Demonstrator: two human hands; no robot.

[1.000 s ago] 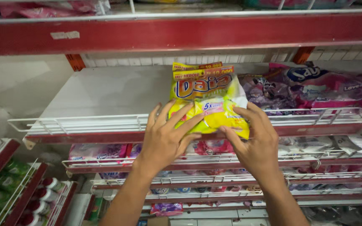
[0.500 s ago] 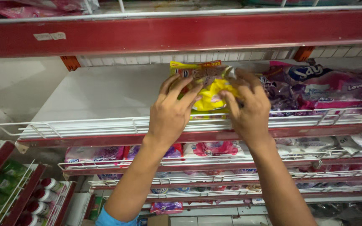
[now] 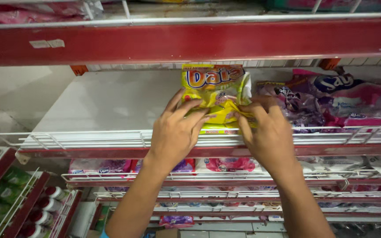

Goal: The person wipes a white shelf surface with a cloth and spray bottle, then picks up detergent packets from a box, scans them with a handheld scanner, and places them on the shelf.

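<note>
A yellow plastic packet [image 3: 217,90] stands upright on a white shelf [image 3: 102,105] with a wire front rail and a red edge. My left hand [image 3: 175,132] grips its lower left side, fingers spread over the front. On the packet's lower right side my right hand [image 3: 267,132] pinches the crumpled plastic. Both hands reach over the wire rail [image 3: 84,139]. The packet's bottom edge rests just behind the rail.
Purple and pink packets [image 3: 331,99] lie right of the yellow one on the same shelf. A red shelf front [image 3: 190,42] hangs above. Lower shelves hold pink packets [image 3: 230,164]. Green packs [image 3: 5,194] and red-capped bottles [image 3: 45,205] sit at lower left.
The yellow packet has gone from held in front of the shelf to standing on it behind the rail. Both hands moved forward and now press its lower part.
</note>
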